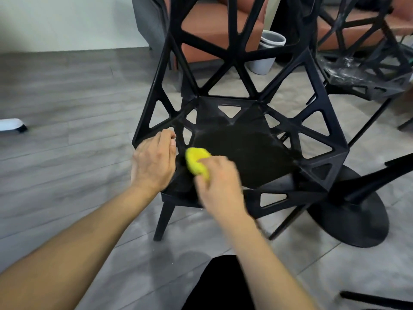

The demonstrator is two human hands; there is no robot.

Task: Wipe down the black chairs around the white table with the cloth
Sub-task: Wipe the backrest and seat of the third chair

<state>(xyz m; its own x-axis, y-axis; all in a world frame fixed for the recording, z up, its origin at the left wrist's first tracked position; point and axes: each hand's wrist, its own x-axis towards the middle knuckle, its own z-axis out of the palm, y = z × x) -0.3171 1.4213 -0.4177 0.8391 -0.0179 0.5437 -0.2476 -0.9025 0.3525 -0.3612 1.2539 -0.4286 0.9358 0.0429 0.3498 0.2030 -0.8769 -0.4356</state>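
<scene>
A black lattice chair [243,121] with triangular cut-outs stands in front of me, its dark seat pad in the middle. My right hand [220,183] grips a yellow cloth [196,161] and presses it on the seat's front left part; the hand is motion-blurred. My left hand [154,159] rests on the chair's left edge, fingers curled over the frame. A second black chair [366,70], dusty with white smears, stands at the back right.
A round black table base [348,220] sits on the floor at the right, with thin black legs crossing beside it. A grey bin [266,52] and an orange sofa [214,30] stand behind the chair. A white object [11,125] lies at the far left on grey plank flooring.
</scene>
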